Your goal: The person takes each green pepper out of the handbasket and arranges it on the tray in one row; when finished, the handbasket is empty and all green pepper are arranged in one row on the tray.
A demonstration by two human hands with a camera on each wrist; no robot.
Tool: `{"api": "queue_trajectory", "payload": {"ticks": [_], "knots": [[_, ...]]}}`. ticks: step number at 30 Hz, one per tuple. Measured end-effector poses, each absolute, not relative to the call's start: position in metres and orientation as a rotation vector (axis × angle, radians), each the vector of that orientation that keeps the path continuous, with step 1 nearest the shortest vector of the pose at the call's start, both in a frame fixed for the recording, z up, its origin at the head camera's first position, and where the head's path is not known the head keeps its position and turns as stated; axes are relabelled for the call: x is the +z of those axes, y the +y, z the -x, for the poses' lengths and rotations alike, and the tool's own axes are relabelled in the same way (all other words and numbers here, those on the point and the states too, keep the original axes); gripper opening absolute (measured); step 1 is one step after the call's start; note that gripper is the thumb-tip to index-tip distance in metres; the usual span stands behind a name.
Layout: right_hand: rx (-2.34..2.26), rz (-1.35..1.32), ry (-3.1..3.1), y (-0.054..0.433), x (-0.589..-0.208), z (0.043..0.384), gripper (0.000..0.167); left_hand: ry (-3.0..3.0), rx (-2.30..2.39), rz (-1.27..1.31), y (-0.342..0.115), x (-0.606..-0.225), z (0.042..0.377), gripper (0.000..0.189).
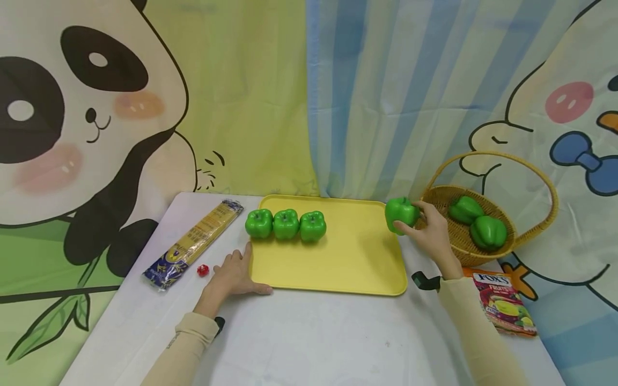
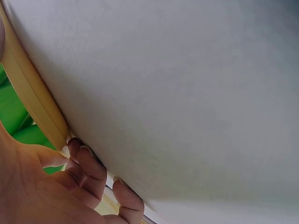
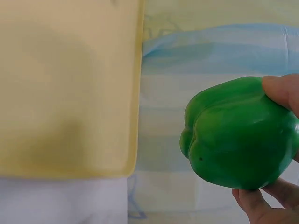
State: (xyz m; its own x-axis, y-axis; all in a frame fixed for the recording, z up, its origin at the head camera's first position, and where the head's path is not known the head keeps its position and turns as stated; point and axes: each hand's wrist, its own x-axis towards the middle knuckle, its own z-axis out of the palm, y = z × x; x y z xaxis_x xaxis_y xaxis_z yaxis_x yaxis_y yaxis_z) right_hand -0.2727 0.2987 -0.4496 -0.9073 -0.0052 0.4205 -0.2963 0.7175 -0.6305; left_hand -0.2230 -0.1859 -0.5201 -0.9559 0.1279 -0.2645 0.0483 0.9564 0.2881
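Note:
My right hand (image 1: 433,235) holds a green bell pepper (image 1: 402,213) in the air over the right edge of a yellow tray (image 1: 359,268). In the right wrist view the thumb lies on one side of this pepper (image 3: 238,135) and fingertips on the other. Three more green bell peppers (image 1: 286,224) stand in a row along the tray's back left part. At the tray's front left corner rests my left hand (image 1: 236,274), thumb and forefinger spread along the rim. The left wrist view shows its other fingers (image 2: 91,170) loosely bent beside the tray rim (image 2: 39,98).
A wicker basket (image 1: 463,249) with a tall handle and two green peppers (image 1: 487,232) stands at the right. Before it lies a FOX'S candy bag (image 1: 507,308). To the left are a pasta packet (image 1: 195,244) and a small red wrapped candy (image 1: 203,270). A curtain (image 1: 357,107) hangs behind the table.

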Motion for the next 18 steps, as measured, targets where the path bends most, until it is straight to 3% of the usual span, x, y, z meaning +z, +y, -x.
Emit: {"api": "queue_trajectory", "payload": {"ticks": [18], "knots": [[1.224,-0.479,-2.539,0.244,-0.482,0.282,0.066,2.826,0.386,-0.124,-0.185,-0.52,0.224,0.151]]}}
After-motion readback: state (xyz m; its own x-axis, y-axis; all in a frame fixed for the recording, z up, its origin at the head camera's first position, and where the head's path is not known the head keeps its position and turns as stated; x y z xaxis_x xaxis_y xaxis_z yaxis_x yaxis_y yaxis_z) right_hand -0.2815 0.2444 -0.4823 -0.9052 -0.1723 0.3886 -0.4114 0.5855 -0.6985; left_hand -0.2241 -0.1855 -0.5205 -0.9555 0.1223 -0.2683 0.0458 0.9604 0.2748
